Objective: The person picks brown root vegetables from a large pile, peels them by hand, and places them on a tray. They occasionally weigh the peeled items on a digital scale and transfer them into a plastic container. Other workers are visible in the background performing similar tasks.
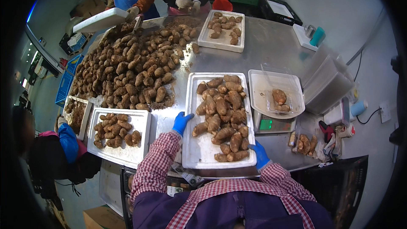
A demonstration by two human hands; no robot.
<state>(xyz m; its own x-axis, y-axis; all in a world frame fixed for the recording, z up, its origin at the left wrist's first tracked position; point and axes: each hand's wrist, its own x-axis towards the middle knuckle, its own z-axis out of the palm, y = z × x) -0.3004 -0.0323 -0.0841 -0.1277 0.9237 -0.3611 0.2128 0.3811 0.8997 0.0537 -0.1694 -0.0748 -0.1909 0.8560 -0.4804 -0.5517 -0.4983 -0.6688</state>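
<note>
A white foam tray (199, 152) stands before me on the steel table, with brown taro corms (221, 105) piled in it. My left hand (182, 123), in a blue glove, grips the tray's left rim with the thumb over the edge. At the lower right corner, my right hand (260, 155), gloved alike, holds the opposite rim. Just right of the tray is a scale, its white pan (257, 101) carrying an open clear plastic clamshell box (270, 105) with a few corms inside. A green display (266, 124) glows below the pan.
A large heap of taro (127, 66) covers the table's left side. Other foam trays with taro stand at the left (95, 143) and back (221, 43). Stacked clear boxes (330, 82) rise at right, near a bagged pack of taro (306, 144). Co-workers stand around; one holds a tilted foam tray (101, 19).
</note>
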